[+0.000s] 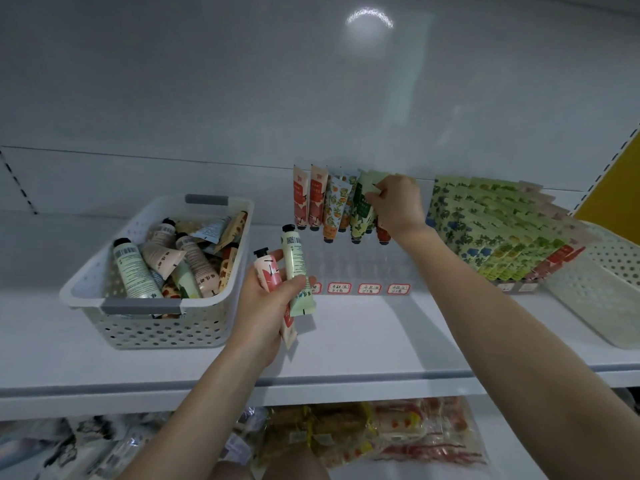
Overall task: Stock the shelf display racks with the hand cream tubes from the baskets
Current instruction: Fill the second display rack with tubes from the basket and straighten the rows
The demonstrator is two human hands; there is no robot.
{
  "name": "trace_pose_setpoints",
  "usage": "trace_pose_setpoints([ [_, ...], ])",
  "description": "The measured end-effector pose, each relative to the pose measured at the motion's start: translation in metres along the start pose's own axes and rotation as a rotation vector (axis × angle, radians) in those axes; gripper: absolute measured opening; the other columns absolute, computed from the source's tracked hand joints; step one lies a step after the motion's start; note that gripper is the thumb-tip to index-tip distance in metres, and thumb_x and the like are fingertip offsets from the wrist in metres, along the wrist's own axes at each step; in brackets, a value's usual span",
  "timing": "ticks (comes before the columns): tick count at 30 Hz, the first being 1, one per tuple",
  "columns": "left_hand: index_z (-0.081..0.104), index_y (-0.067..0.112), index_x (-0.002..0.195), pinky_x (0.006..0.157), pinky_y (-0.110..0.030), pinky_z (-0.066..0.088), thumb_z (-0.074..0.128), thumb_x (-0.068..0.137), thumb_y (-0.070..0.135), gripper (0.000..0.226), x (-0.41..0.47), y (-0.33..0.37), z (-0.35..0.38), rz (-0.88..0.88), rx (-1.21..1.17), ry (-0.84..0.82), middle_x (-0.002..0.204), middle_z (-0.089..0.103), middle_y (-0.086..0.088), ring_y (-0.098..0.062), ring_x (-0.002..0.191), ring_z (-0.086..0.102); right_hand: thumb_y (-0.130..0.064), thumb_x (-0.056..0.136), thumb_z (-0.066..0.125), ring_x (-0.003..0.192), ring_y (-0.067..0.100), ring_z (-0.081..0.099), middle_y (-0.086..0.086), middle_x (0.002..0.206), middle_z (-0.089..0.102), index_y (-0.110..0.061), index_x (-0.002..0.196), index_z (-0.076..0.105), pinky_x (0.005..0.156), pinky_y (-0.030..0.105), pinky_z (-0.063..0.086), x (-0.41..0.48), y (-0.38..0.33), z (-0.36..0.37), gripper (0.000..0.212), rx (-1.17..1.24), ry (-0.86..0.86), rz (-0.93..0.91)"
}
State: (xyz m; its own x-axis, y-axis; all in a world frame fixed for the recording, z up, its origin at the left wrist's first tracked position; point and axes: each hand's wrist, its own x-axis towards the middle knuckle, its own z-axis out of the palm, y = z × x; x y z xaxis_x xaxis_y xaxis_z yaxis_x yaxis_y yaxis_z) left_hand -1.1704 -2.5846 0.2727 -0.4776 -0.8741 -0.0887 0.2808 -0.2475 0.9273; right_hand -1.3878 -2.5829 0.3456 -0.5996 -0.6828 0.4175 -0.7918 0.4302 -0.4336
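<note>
My left hand (pixel 268 308) grips two hand cream tubes above the shelf: a pink one (pixel 268 273) and a pale green one (pixel 294 261), caps up. My right hand (pixel 396 206) reaches to the back of the clear display rack (pixel 349 268) and pinches the flat end of a green tube (pixel 363 202) standing there cap down. Beside it stand several tubes: two red ones (pixel 308 199) and orange-patterned ones (pixel 336 209). A white perforated basket (pixel 156 323) on the left holds several loose tubes (pixel 166 258).
A second rack (pixel 498 230) at right is packed with green, blue and red tubes. Another white basket (pixel 602 292) sits at the far right. Red-framed price labels (pixel 369 289) line the rack front. Packaged goods (pixel 363 431) fill the lower shelf.
</note>
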Motion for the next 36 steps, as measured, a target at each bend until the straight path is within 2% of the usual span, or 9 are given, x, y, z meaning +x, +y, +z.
trace_pose_setpoints([
  [5,0.052,0.025,0.119,0.074,-0.032,0.055,0.063,0.082,-0.003,0.048,0.0,-0.003,-0.001,-0.008,-0.007,-0.001,0.109,0.067,-0.006,-0.02,0.09,0.069,-0.009,0.09,0.054,0.053,0.018,0.039,0.007,0.059,0.043,-0.006,0.059,0.046,0.051,0.029,0.035,0.003,-0.003,0.004,0.033,0.001,-0.023,0.004],
  [9,0.052,0.028,0.113,0.071,-0.03,0.054,0.063,0.082,-0.003,0.046,0.0,-0.003,-0.002,-0.014,-0.019,-0.001,0.109,0.066,-0.007,-0.021,0.091,0.068,-0.006,0.09,0.054,0.044,0.013,0.025,0.002,0.05,0.027,-0.015,0.051,0.027,0.042,0.024,0.021,0.004,-0.003,0.002,0.048,0.006,-0.021,0.013],
  [16,0.052,0.02,0.121,0.071,-0.03,0.056,0.063,0.082,-0.004,0.048,-0.001,-0.003,-0.004,-0.026,-0.017,-0.001,0.105,0.067,-0.007,-0.021,0.088,0.068,-0.004,0.089,0.052,0.045,0.013,0.025,0.002,0.051,0.028,-0.015,0.053,0.027,0.042,0.023,0.019,0.001,-0.002,0.0,0.045,0.026,-0.011,0.006],
  [25,0.055,0.029,0.103,0.062,-0.024,0.057,0.063,0.082,-0.005,0.041,-0.004,0.002,-0.003,-0.005,-0.008,0.002,0.101,0.068,-0.003,-0.016,0.083,0.069,-0.011,0.089,0.056,0.046,0.015,0.027,0.003,0.051,0.03,-0.013,0.054,0.032,0.043,0.025,0.025,-0.006,-0.001,-0.004,0.043,0.036,0.011,0.029],
  [28,0.056,0.029,0.1,0.068,-0.027,0.056,0.062,0.082,-0.006,0.039,-0.008,0.006,-0.002,0.008,-0.004,-0.012,0.102,0.068,-0.004,-0.015,0.082,0.069,-0.012,0.089,0.055,0.061,0.023,0.045,0.013,0.068,0.048,-0.002,0.077,0.058,0.059,0.033,0.042,-0.01,-0.001,-0.01,0.017,0.11,0.078,0.031],
  [30,0.057,0.027,0.1,0.073,-0.029,0.054,0.063,0.081,-0.005,0.037,-0.012,0.009,-0.001,0.009,0.0,-0.026,0.101,0.069,-0.004,-0.015,0.082,0.069,-0.015,0.092,0.053,0.077,0.028,0.06,0.016,0.086,0.063,0.003,0.103,0.062,0.068,0.032,0.048,-0.018,-0.003,-0.015,0.023,0.184,0.15,0.041],
  [32,0.059,0.025,0.1,0.072,-0.028,0.054,0.064,0.081,-0.004,0.035,-0.017,0.012,-0.001,0.007,0.004,-0.043,0.099,0.07,-0.004,-0.013,0.079,0.069,-0.016,0.092,0.053,0.075,0.031,0.064,0.018,0.086,0.069,0.004,0.095,0.065,0.069,0.036,0.052,-0.031,-0.009,-0.021,0.023,0.318,0.17,0.016],
  [34,0.06,0.022,0.101,0.075,-0.029,0.054,0.063,0.08,-0.006,0.034,-0.024,0.015,0.0,0.0,0.0,-0.079,0.097,0.071,-0.006,-0.015,0.081,0.07,-0.017,0.092,0.055,0.062,0.026,0.063,0.018,0.071,0.067,0.001,0.076,0.066,0.065,0.036,0.053,-0.049,-0.02,-0.026,0.026,0.484,0.04,-0.031],
  [36,0.061,0.019,0.103,0.079,-0.033,0.055,0.062,0.081,-0.006,0.034,-0.031,0.018,0.002,-0.002,0.005,-0.121,0.093,0.072,-0.007,-0.018,0.083,0.07,-0.026,0.092,0.057,0.061,0.013,0.065,0.005,0.071,0.068,-0.013,0.077,0.064,0.063,0.029,0.056,-0.07,-0.033,-0.032,0.021,0.652,-0.207,-0.019],
])
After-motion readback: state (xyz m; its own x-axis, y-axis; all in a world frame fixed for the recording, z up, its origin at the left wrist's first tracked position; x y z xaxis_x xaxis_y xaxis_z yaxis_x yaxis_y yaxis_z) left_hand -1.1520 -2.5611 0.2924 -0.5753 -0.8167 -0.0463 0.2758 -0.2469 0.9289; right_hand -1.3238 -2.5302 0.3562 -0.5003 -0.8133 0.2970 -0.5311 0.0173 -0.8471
